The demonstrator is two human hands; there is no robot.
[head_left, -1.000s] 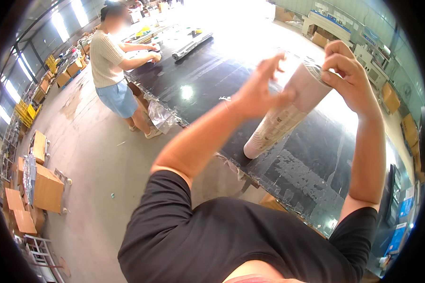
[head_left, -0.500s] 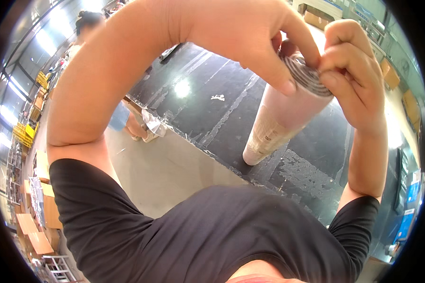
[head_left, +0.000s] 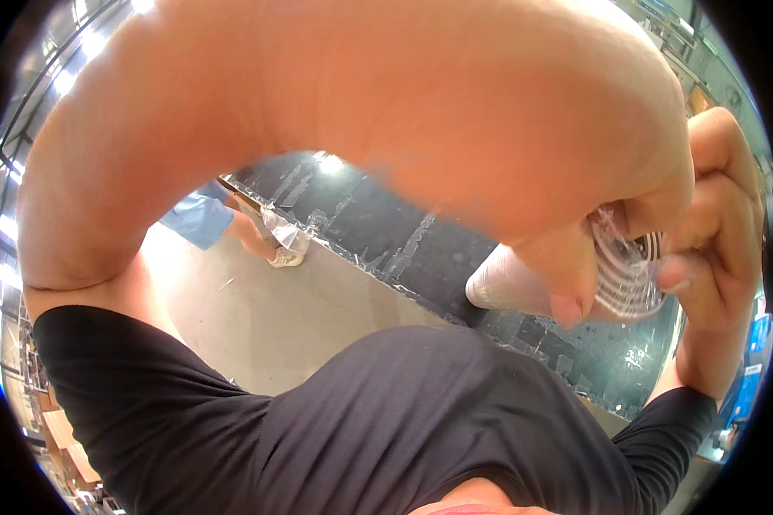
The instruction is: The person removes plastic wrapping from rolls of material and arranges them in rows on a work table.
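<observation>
A long roll of sheet material with a whitish outer layer slants up from the dark table. Its near end shows grey and white spiral layers, with shiny clear film over them. My left hand reaches across from above and grips this end, its thumb on the outer side and its other fingertips inside or behind the rim, partly hidden. On the opposite side of the rim, my right hand is closed, with curled fingers and the thumb tip against the edge layers. Exactly what it pinches cannot be made out.
The worn table has an edge with scuffed tape strips running diagonally. Beyond that edge, on the grey floor, stands another person in blue shorts and light shoes. Cardboard boxes sit at lower left, blue packages at far right.
The roll's top end has come closer and shifted right and down in view, so the roll looks foreshortened. Both hands have moved with it, and my left arm now fills more of the picture.
</observation>
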